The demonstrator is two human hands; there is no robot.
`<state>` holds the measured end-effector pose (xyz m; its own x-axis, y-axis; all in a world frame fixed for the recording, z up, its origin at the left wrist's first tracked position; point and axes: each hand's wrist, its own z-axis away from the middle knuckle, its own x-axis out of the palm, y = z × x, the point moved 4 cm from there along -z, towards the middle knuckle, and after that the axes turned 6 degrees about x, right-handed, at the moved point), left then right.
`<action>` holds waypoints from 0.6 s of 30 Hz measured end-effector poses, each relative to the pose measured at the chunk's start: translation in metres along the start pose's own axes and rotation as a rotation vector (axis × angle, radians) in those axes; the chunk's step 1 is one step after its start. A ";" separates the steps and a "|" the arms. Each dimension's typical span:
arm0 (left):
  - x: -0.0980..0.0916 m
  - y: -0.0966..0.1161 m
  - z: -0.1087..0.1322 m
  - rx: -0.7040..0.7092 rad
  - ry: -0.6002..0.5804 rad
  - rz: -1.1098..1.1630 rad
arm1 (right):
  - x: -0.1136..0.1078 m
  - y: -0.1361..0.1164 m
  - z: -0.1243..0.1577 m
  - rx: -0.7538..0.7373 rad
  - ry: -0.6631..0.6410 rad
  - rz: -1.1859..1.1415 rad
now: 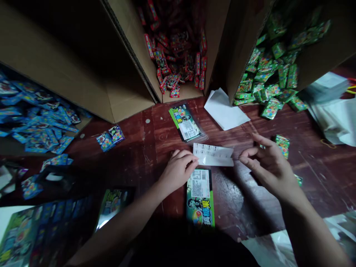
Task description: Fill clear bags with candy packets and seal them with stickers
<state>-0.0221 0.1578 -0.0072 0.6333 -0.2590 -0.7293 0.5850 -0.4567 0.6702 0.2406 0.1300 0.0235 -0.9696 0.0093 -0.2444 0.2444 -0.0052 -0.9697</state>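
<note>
My left hand (179,168) pinches the left end of a white sticker sheet (213,155) printed with rows of small round marks. Right of the sheet, my right hand (263,163) hovers with its fingers apart and nothing in them. Just below the sheet a green and black printed package (200,200) with a white label lies on the table. Beyond it lies a similar package (185,122) in clear plastic, tilted to the left.
Cardboard boxes hold red packets (175,59), green packets (264,74) and blue packets (36,115). White papers (225,109) lie behind the sheet. Loose packets (109,138) are at left, and a bundle of bags (333,115) is at right.
</note>
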 end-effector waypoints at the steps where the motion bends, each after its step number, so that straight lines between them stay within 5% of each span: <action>1: 0.000 -0.003 0.008 -0.058 -0.048 0.094 | 0.002 -0.001 0.005 0.025 -0.022 -0.038; 10: 0.001 0.010 0.022 -0.331 -0.053 0.718 | 0.060 -0.007 0.025 0.033 -0.210 -0.156; 18: -0.001 0.028 0.030 -0.150 -0.109 0.874 | 0.063 0.003 0.056 -0.065 -0.072 -0.017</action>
<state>-0.0212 0.1199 0.0081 0.8370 -0.5452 0.0464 -0.0191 0.0556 0.9983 0.1797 0.0747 0.0048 -0.9713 -0.0628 -0.2296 0.2260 0.0596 -0.9723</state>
